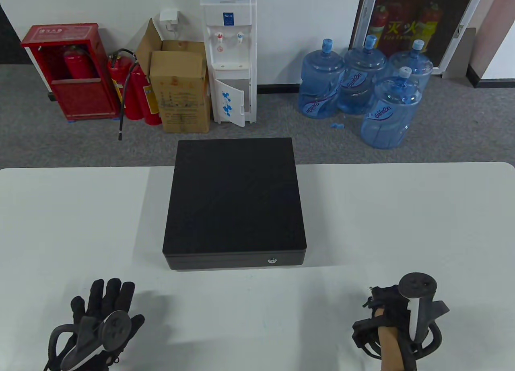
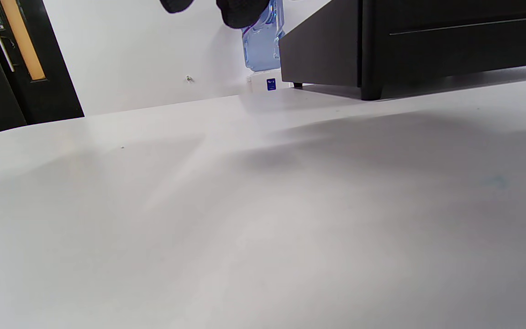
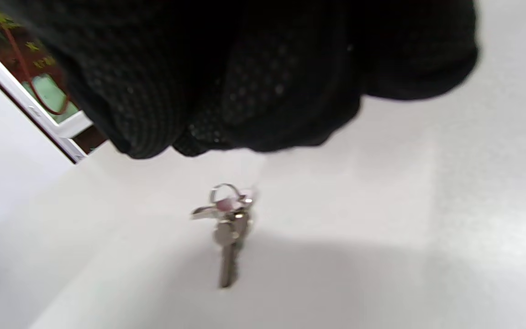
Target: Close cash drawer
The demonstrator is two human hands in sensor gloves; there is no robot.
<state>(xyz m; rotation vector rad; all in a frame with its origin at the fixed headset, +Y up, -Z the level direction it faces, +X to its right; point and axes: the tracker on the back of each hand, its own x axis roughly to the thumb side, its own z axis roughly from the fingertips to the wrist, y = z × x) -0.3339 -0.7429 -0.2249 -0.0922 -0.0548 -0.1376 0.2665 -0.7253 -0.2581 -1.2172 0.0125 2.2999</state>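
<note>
The black cash drawer (image 1: 235,198) sits at the middle of the white table (image 1: 402,226). Its drawer front is flush with the case, and a small lock (image 1: 272,260) shows on the front. It also shows in the left wrist view (image 2: 404,41). My left hand (image 1: 106,306) rests flat on the table with its fingers spread, in front and left of the drawer. My right hand (image 1: 382,302) is curled, in front and right of it. In the right wrist view a small bunch of keys (image 3: 228,228) hangs just below my curled fingers (image 3: 244,82), on what looks like a faint pale strip.
Beyond the table's far edge, on the floor, stand a water dispenser (image 1: 229,57), a cardboard box (image 1: 183,89), red fire extinguishers (image 1: 136,89) and several blue water bottles (image 1: 362,85). The table's front edge is near both hands.
</note>
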